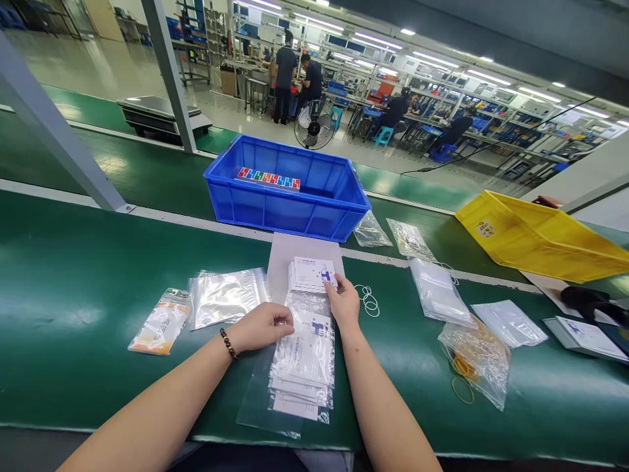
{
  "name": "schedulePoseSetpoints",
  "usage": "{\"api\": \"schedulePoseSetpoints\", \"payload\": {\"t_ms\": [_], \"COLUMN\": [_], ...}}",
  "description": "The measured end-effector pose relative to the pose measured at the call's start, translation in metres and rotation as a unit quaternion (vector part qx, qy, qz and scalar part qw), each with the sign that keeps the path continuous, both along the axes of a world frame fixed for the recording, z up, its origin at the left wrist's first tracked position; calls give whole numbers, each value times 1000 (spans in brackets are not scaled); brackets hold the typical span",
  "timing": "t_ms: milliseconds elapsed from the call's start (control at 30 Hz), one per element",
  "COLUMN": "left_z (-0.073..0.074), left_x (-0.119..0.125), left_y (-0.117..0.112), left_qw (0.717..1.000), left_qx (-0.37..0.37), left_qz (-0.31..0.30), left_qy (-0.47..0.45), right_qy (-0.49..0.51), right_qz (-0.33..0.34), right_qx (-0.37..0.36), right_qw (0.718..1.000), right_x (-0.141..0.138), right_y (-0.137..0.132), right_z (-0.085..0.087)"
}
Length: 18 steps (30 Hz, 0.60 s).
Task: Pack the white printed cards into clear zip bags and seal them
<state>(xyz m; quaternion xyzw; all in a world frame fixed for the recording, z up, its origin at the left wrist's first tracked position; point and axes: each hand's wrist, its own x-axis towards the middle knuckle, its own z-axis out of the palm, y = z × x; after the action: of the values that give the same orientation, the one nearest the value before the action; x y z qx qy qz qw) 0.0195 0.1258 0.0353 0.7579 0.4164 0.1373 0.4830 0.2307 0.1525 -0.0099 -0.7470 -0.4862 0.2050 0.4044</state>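
Observation:
My left hand (263, 326), a bead bracelet on its wrist, is curled with its fingertips pinched on the edge of a clear plastic bag (304, 354) that holds white cards. That bag lies on the green belt (73, 308) between my arms. My right hand (344, 300) reaches forward, and its fingers grip the near corner of a stack of white cards (312, 272) with blue print. The stack rests on a grey sheet (285, 252).
A blue crate (287, 210) holding a coloured strip stands behind the cards. Clear bags (226, 295), an orange-printed packet (162, 321), rubber bands (368, 300), a bag of bands (479, 357) and more bags (437, 288) lie around. A yellow bin (535, 236) is tilted at the right. People work in the background.

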Motion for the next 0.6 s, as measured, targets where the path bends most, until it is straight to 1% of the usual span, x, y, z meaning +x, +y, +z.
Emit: {"api": "schedulePoseSetpoints", "payload": {"t_ms": [100,167,200,300,400,467,533,600], "left_z": [0,0,0,1,1,2,2,1], "left_x": [1,1,0,-1,-3,-3,-3,-3], "left_y": [0,-1,-1,-1,0,0,0,1], "left_qw": [1000,1000,1000,1000,1000,1000,1000,1000], "left_qx": [3,5,6,11,17,15,9,-3], "left_qz": [-1,-2,-2,0,-3,-7,-7,0], "left_qy": [-2,-5,-7,-10,-11,-10,-13,-24], "right_qy": [-49,-47,-31,63,158,208,258,302], "right_qz": [-10,-19,-25,-49,-81,-90,-71,-21], "right_qx": [31,46,53,76,121,150,156,138], "right_qw": [998,998,998,994,977,962,951,943], "right_x": [-4,-5,-5,2,11,14,13,9], "right_y": [-1,-1,-1,2,3,1,-4,-11], "right_z": [4,5,5,4,5,8,14,19]}}
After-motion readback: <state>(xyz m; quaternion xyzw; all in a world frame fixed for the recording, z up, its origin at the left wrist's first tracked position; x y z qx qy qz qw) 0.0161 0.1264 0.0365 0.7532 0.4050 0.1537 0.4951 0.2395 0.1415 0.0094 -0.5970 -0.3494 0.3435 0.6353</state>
